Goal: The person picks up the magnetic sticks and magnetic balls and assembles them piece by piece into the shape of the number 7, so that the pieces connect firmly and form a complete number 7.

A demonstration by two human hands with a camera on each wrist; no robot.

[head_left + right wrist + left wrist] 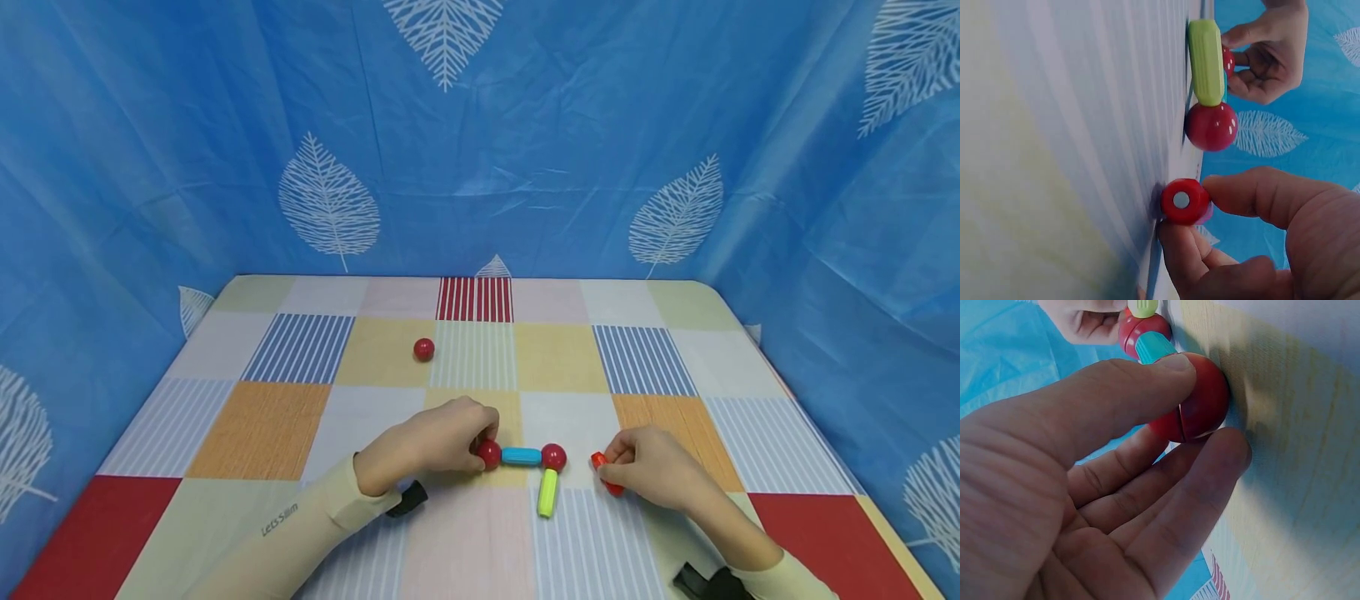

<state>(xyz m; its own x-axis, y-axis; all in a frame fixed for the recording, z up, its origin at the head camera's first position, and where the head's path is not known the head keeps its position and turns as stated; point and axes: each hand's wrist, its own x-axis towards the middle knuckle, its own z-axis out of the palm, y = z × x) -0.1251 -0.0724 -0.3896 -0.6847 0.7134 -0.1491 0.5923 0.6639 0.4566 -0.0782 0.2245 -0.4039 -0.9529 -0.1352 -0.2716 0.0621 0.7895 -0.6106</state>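
Observation:
My left hand [450, 435] pinches a red ball [1207, 397] between thumb and fingers at the left end of a joined row. A blue stick [521, 456] runs from it to a second red ball [553, 457]. From that ball a yellow-green stick [547, 493] points toward the near edge. To the right, my right hand [656, 467] holds a red stick [607, 474] between thumb and fingers, low at the cloth; its round metallic end [1181, 200] faces the right wrist view. The red stick is apart from the joined pieces.
Another red ball [423, 349] lies alone farther back, left of the middle. A patchwork cloth [255, 429] covers the table, and a blue curtain [510, 167] with white leaf prints stands behind and at both sides.

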